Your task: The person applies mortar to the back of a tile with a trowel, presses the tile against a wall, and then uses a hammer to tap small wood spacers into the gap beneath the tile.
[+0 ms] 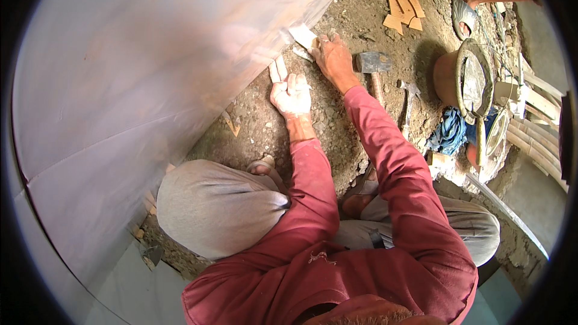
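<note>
My left hand (291, 97) is turned palm up beside the foot of a large, shiny pale panel (138, 66). Two of its fingers stretch out to the panel's lower edge, the others curl in, and I see nothing held. White smears cover its skin. Just to the right, my right hand (334, 60) is closed on a flat white piece (303, 36), whose far end meets the panel near the ground. I cannot tell its exact kind. Under that hand lies a small whitish strip (303, 54). A club hammer (374, 63) rests close to my right wrist.
A claw hammer (409, 105) lies right of my forearm. Beyond it are a bucket (448, 78) with a trowel (475, 90) across it, a blue cloth (448, 131) and bamboo poles (536, 141). Broken tan pieces (402, 7) lie ahead; another person's foot (463, 15) stands at upper right.
</note>
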`<state>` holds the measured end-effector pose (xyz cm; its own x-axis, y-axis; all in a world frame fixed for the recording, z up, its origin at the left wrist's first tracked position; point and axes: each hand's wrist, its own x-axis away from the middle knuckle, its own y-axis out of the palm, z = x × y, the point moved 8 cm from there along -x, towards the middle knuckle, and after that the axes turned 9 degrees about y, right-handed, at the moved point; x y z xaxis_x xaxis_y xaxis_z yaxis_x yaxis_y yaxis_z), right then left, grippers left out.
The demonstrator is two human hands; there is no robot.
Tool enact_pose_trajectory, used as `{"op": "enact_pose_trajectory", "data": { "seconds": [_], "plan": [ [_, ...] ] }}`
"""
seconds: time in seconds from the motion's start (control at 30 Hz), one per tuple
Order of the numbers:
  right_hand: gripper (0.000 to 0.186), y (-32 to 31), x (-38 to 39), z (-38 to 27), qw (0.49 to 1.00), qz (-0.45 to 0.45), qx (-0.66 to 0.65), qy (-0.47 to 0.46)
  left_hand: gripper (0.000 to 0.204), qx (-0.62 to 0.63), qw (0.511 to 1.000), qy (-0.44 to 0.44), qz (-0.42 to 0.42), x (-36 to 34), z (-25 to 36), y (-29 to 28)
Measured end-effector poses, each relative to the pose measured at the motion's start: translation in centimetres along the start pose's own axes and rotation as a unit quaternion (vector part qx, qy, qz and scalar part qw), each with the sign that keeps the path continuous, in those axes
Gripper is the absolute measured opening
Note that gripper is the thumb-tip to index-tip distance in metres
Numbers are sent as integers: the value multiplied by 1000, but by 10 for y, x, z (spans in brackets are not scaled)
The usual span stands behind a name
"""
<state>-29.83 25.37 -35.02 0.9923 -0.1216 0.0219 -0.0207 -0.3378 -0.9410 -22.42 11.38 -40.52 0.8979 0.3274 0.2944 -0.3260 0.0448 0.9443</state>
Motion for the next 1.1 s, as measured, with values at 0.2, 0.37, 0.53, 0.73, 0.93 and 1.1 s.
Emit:
{"op": "enact_pose_trajectory", "data": {
  "seconds": [0.2, 0.37, 0.53, 0.73, 0.93, 1.1],
  "plan": [
    [28, 22, -11, 13, 996, 33, -32, 81, 66, -11, 1000, -11, 19, 0, -4, -5],
    [19, -16, -33, 6, 992, -104, 2, 76, 74, 14, 1000, 1, 16, -3, 2, -7],
    [24, -122, -58, 122, 968, 199, 100, 118, 78, 44, 999, -27, 0, -1, -7, 1],
    [25, -111, -73, 198, 985, 129, 58, 98, 79, 39, 999, -24, 5, 1, -6, 6],
    [23, -127, -58, 146, 949, 11, -261, 178, 76, 45, 998, -15, -38, -1, -2, 6],
    [8, -51, -16, 42, 840, -213, -415, 277, 83, 31, 999, -1, 32, 1, 0, -1]
  ]
}}
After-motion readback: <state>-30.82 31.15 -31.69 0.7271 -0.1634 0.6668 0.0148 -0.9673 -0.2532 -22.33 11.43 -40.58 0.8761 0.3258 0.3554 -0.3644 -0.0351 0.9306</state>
